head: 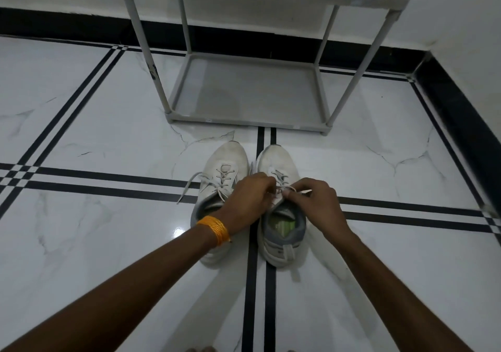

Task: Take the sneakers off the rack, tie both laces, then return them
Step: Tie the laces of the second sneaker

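White lace [287,189] — pinched | left grip [249,199] closed | right grip [311,199] closed

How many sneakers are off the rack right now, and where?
2, side by side on the floor in front of the rack: left sneaker, laces loose; right sneaker, both hands on its laces.

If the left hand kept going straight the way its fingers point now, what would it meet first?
Probably the right hand. The left hand points rightward across the white lace of the right-side white mesh sneaker, and the fingertips nearly meet over it. Depth is unclear.
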### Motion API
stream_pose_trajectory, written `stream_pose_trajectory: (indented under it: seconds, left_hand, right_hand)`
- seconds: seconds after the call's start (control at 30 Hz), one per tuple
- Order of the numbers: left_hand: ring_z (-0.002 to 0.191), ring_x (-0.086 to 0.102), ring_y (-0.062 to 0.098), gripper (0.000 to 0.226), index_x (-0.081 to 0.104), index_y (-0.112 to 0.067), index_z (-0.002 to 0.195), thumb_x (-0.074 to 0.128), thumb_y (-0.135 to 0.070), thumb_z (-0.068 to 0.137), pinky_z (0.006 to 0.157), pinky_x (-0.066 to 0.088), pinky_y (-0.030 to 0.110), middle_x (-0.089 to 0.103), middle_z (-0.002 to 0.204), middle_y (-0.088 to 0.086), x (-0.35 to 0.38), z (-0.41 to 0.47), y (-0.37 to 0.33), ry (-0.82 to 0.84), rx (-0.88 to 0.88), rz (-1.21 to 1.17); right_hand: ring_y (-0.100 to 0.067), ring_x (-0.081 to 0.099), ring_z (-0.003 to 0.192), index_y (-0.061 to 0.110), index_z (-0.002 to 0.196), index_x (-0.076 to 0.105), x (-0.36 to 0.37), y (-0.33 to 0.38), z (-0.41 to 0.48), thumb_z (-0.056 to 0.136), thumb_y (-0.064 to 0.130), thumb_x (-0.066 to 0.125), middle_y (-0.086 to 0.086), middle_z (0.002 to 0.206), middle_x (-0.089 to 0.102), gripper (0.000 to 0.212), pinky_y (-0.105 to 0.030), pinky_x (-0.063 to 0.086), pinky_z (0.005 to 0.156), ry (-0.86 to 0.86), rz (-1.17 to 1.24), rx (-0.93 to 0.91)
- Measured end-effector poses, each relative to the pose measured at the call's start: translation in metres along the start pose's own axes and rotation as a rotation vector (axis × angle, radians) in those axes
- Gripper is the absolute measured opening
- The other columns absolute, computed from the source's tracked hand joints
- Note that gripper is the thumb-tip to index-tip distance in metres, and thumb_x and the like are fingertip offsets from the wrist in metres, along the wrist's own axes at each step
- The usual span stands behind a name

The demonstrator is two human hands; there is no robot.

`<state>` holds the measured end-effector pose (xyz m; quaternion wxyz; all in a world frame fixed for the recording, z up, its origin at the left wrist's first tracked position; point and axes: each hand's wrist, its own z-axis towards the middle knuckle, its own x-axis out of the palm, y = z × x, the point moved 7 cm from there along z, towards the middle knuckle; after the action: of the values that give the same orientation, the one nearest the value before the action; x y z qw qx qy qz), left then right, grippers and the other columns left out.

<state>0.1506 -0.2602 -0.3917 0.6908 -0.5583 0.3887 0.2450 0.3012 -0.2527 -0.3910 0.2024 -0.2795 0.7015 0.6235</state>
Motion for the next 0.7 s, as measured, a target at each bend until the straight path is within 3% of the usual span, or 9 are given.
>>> stream_pose_trajectory:
  seconds: [0.13, 0.2, 0.3, 0.57, 0.7]
  left_hand:
    - [0.077, 0.057, 0.028, 0.007, 0.051, -0.007, 0.094, 0.048, -0.014, 0.094, 0.066, 0.045, 0.041, 0.062, 0.087, 0.013, 0.0, -0.007, -0.004, 0.022, -0.05, -0.124]
    - [0.074, 0.059, 0.029, 0.011, 0.049, -0.007, 0.094, 0.044, -0.016, 0.098, 0.064, 0.047, 0.043, 0.063, 0.083, 0.015, 0.001, -0.008, 0.003, 0.035, -0.189, -0.307]
    - [0.069, 0.051, 0.021, 0.014, 0.05, -0.011, 0.084, 0.05, -0.021, 0.094, 0.061, 0.04, 0.035, 0.057, 0.075, 0.007, 0.006, -0.008, 0.01, 0.1, -0.311, -0.431]
    - [0.05, 0.041, 0.007, 0.05, 0.036, -0.023, 0.051, 0.081, -0.014, 0.071, 0.054, 0.038, 0.025, 0.043, 0.051, -0.009, 0.009, -0.001, 0.017, 0.022, -0.303, -0.522]
    - [0.053, 0.056, 0.017, 0.036, 0.051, -0.016, 0.053, 0.083, -0.021, 0.068, 0.056, 0.052, 0.031, 0.058, 0.054, 0.0, 0.012, -0.004, 0.024, -0.033, -0.322, -0.539]
  right_hand:
    - [-0.019, 0.067, 0.076, 0.015, 0.076, 0.072, 0.002, -0.01, -0.003, 0.087, 0.025, 0.069, 0.0, 0.078, 0.072, 0.015, -0.036, 0.056, 0.069, -0.017, 0.264, 0.11]
    - [-0.018, 0.063, 0.072, 0.009, 0.08, 0.066, 0.003, -0.016, -0.004, 0.093, 0.019, 0.061, -0.005, 0.081, 0.071, 0.017, -0.033, 0.054, 0.064, 0.022, 0.451, 0.204]
    - [-0.013, 0.056, 0.062, 0.006, 0.091, 0.058, 0.003, -0.024, -0.008, 0.099, 0.016, 0.051, -0.006, 0.081, 0.068, 0.014, -0.027, 0.047, 0.059, 0.046, 0.66, 0.3]
    - [-0.011, 0.036, 0.053, 0.013, 0.082, 0.048, 0.011, -0.024, -0.005, 0.097, 0.012, 0.052, 0.0, 0.059, 0.043, 0.015, -0.02, 0.029, 0.042, -0.097, 0.655, 0.309]
    - [-0.013, 0.04, 0.054, 0.012, 0.08, 0.052, 0.006, -0.021, -0.007, 0.095, 0.011, 0.054, 0.005, 0.054, 0.048, 0.016, -0.025, 0.038, 0.047, -0.067, 0.629, 0.271]
